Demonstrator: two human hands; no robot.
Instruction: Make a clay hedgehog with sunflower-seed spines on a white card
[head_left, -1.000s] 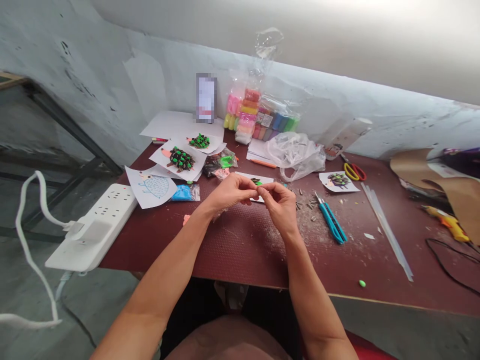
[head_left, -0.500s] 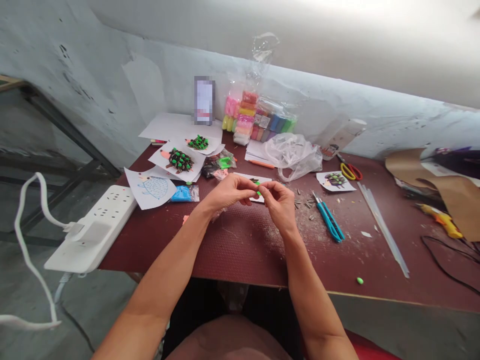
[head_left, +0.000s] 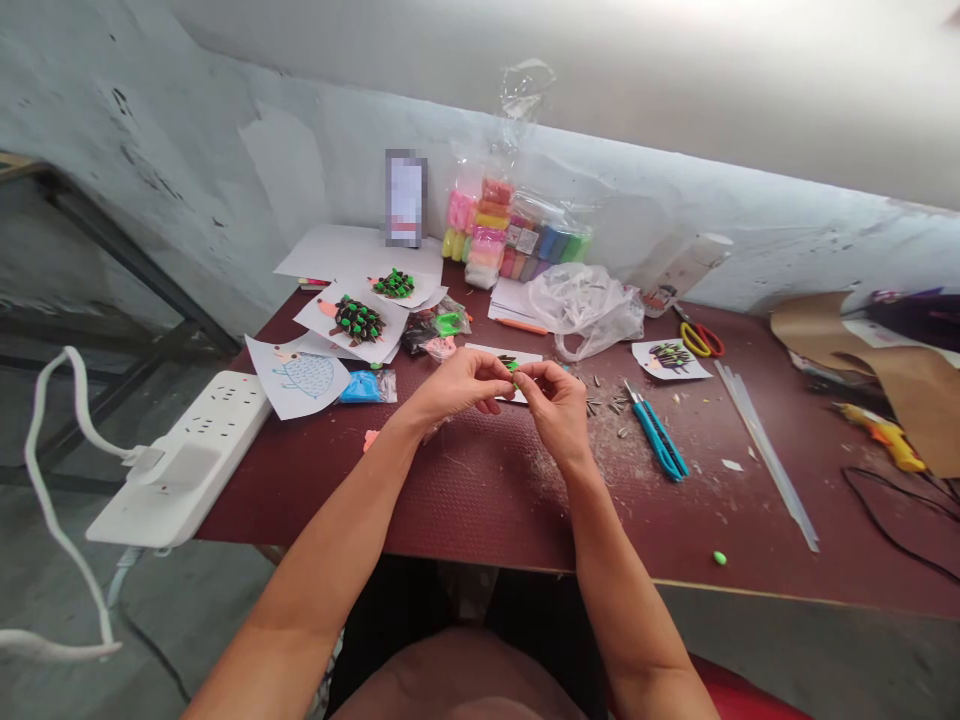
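Note:
My left hand and my right hand meet at the middle of the dark red table, fingertips pinched together. What sits between the fingertips is too small to make out. Just behind them lies a white card with dark and green pieces on it, partly covered by my hands. Left of my hands are a bag of blue clay, a bag with bright green clay and a pink lump. Hedgehog cards with green-dotted spines lie further left.
Blue-handled cutters, scissors and clear sticks lie to the right, with a yellow glue gun beyond. A power strip is at the left edge. Clay packs and a phone stand behind.
The view has shifted very slightly. My hands stay together in nearly the same place, with a small change at the fingertips.

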